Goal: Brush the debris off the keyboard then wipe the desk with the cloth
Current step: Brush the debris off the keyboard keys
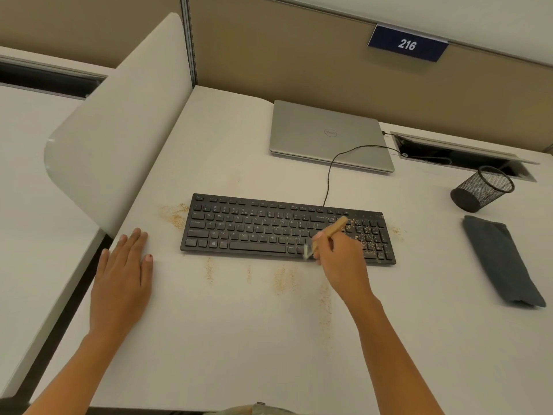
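Though most keys look clean, crumbs [368, 238] cover the right end of the keyboard [263, 232]. The right grip [338, 259] squeezes the brush [332, 231]. The left grip [121, 274] lies flat, holding nothing. The cloth [499, 259] waits, and the counter [239, 339] is dusty.

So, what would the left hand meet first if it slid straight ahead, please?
Probably the white divider panel: the left hand points along bare desk beside it, left of the crumbs; depth is unclear.
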Demonstrator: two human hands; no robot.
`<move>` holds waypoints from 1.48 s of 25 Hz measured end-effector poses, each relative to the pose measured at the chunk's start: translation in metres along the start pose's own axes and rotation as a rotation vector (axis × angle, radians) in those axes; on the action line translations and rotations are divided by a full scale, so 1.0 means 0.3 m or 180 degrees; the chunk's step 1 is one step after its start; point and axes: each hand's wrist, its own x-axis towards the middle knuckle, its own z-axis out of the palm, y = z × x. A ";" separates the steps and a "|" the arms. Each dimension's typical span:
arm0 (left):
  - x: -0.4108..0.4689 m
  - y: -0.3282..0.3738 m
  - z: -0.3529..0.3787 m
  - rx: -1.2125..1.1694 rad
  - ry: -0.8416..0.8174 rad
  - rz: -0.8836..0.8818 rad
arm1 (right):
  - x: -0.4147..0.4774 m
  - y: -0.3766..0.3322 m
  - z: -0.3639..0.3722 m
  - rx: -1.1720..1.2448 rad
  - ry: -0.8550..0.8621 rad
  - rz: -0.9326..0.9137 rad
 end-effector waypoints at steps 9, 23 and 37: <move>-0.002 0.000 0.001 0.0008 0.0005 -0.0006 | 0.045 -0.097 0.036 -0.0132 0.0182 -0.0539; -0.003 0.004 -0.010 0.0030 0.0008 -0.0002 | 0.080 -0.142 0.023 -0.0503 0.0063 -0.0301; 0.001 0.007 -0.009 0.0037 0.0048 -0.0009 | 0.045 -0.078 0.010 -0.0442 0.0234 -0.0342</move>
